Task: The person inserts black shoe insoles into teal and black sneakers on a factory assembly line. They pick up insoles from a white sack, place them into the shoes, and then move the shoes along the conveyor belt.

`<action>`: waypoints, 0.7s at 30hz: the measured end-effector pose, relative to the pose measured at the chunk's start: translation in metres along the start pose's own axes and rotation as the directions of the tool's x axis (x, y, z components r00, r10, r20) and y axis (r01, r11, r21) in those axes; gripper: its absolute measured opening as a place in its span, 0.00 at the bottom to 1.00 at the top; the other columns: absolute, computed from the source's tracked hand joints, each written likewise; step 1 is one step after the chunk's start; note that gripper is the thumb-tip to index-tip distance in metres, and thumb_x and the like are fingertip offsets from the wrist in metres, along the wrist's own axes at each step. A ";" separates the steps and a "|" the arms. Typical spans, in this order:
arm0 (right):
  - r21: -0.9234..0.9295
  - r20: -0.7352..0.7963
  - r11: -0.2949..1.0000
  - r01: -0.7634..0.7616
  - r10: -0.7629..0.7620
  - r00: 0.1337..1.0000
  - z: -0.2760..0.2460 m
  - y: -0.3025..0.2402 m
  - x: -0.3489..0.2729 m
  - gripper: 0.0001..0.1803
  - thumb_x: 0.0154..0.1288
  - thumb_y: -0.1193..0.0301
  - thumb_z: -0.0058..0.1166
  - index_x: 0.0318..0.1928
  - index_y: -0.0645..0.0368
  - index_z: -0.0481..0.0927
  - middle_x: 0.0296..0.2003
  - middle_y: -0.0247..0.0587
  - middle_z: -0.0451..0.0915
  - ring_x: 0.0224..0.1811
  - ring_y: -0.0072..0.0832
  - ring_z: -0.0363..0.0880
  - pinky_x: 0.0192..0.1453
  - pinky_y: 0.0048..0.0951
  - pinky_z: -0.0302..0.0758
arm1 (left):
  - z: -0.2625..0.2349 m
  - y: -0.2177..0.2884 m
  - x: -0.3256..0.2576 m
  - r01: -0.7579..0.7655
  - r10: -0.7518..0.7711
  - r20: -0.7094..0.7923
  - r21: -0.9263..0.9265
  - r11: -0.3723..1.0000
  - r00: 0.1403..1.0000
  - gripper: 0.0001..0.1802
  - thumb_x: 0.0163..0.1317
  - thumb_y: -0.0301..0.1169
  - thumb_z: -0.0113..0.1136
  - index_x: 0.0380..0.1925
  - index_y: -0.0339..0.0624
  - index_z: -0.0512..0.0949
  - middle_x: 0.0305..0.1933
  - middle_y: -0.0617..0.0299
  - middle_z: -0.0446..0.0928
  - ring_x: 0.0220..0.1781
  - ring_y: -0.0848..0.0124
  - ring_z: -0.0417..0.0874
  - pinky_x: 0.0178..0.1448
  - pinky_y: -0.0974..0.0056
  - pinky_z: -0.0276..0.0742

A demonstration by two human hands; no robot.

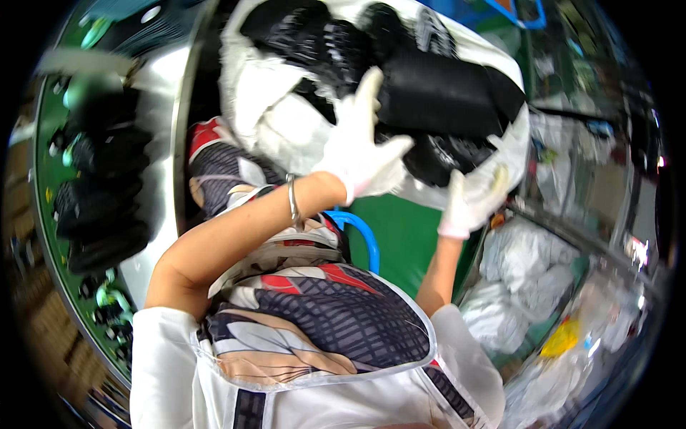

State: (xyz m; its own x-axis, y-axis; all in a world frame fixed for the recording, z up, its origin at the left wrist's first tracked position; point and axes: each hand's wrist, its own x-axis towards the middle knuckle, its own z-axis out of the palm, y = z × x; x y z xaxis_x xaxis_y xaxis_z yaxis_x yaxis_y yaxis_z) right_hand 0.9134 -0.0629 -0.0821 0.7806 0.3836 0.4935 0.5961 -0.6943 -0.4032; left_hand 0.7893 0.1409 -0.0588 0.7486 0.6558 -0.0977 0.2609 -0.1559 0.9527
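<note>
A large white sack (275,132) lies ahead of me, its mouth spread around several black pieces. Some look ribbed, like the black treaded piece (434,34) at the far side. A long, smooth black piece (439,93) lies across the top of the pile. Both hands wear white gloves. At the left end of the smooth piece is my left hand (364,146), thumb and fingers spread, with nothing visible in it; whether it touches the piece I cannot tell. My right hand (477,196) is by the sack's lower right edge, fingers apart, near a shiny black piece (437,159).
On my left runs a green conveyor (44,184) with a metal edge, carrying a row of black pieces (96,207) and pale green shapes. A blue tube frame (368,239) stands below the sack. White plastic bags (518,275) lie at the right by a metal rail.
</note>
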 end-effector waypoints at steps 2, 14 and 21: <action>-0.133 -0.058 0.973 0.189 -0.198 0.978 -0.006 -0.009 0.005 0.40 0.54 0.63 0.69 0.64 0.66 0.66 0.63 0.54 0.68 0.68 0.45 0.65 0.73 0.43 0.59 | -0.023 -0.008 -0.025 -0.181 0.177 -0.069 -0.058 0.982 0.982 0.46 0.54 0.33 0.68 0.70 0.38 0.56 0.45 0.57 0.74 0.46 0.71 0.77 0.52 0.66 0.77; 0.881 0.306 0.403 0.249 -0.885 0.351 0.019 -0.212 -0.036 0.21 0.63 0.79 0.51 0.57 0.72 0.74 0.49 0.52 0.80 0.49 0.37 0.80 0.57 0.33 0.74 | -0.231 -0.021 -0.228 0.114 -0.027 -0.533 0.131 0.985 0.846 0.19 0.62 0.38 0.59 0.51 0.42 0.78 0.46 0.53 0.80 0.48 0.61 0.81 0.53 0.60 0.77; 0.950 0.240 0.168 0.263 -0.931 -0.274 0.045 -0.325 -0.124 0.18 0.57 0.73 0.58 0.50 0.60 0.80 0.39 0.47 0.82 0.41 0.43 0.80 0.49 0.39 0.75 | -0.342 -0.074 -0.383 0.537 0.028 -1.000 0.017 0.843 -0.013 0.21 0.61 0.39 0.56 0.53 0.45 0.78 0.53 0.51 0.78 0.52 0.57 0.80 0.59 0.59 0.76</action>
State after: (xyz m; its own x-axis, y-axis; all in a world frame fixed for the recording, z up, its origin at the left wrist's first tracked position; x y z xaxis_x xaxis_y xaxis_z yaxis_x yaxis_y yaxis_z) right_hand 0.6311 0.1425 -0.0471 -0.7241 0.6875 0.0549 0.4839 0.5632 -0.6698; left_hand 0.2744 0.1538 0.0068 -0.6115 0.7254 0.3159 0.6325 0.2082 0.7461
